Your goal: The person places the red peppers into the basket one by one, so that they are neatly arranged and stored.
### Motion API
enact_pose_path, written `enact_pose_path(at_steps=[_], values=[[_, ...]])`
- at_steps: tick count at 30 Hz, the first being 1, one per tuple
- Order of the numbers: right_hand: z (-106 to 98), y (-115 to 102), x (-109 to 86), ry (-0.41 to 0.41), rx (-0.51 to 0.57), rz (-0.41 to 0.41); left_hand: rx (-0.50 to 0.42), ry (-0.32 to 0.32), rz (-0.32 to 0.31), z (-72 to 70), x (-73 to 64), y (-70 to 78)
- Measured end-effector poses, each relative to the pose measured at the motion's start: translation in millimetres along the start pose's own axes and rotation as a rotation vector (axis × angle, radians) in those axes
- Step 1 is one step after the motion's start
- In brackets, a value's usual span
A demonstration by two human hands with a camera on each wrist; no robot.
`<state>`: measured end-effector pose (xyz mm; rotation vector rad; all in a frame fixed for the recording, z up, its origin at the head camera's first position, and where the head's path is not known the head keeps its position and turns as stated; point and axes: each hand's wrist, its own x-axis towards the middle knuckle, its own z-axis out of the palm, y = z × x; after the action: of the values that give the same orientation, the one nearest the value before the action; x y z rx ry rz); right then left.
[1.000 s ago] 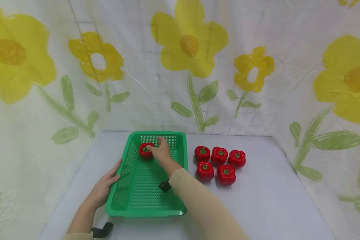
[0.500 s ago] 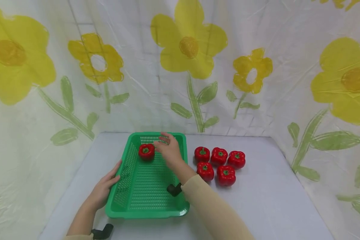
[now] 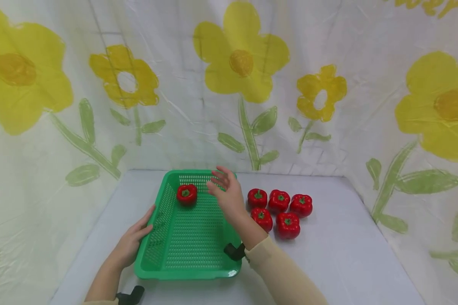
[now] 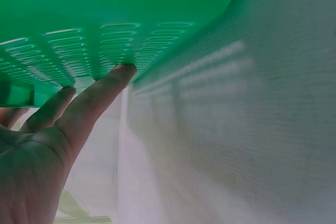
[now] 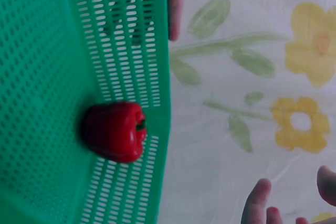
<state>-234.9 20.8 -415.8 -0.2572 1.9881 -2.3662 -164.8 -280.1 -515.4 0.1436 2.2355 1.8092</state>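
A green plastic basket with slotted walls stands on the table, one red bell pepper upright in its far left corner. My left hand touches the basket's left side from outside. In the left wrist view its straight fingers press against the slotted wall. My right hand is raised over the basket's right side, fingers spread and nothing in them. Right of the basket, several more red bell peppers sit in a cluster; my right forearm is close to the nearest of them.
The white table extends to the right of the peppers. A white curtain painted with yellow flowers hangs behind the table and along both sides. A black wrist mount juts from my right sleeve over the basket.
My right hand has let go of the pepper in the basket and moved right and up, away from it. The left hand and basket have stayed in place.
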Motion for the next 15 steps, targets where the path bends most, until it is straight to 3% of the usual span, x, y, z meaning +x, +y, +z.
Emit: enact_pose_path(at_steps=[8,15], values=[[-15.7,0.6,-6.8,0.016,-0.160,-0.061,0.002,-0.014,-0.002,-1.2,-0.6,0.5],[-30.3,1.3,-11.7,0.060,-0.233,-0.116,-0.025,-0.010,0.008,-0.8,-0.5,0.0]])
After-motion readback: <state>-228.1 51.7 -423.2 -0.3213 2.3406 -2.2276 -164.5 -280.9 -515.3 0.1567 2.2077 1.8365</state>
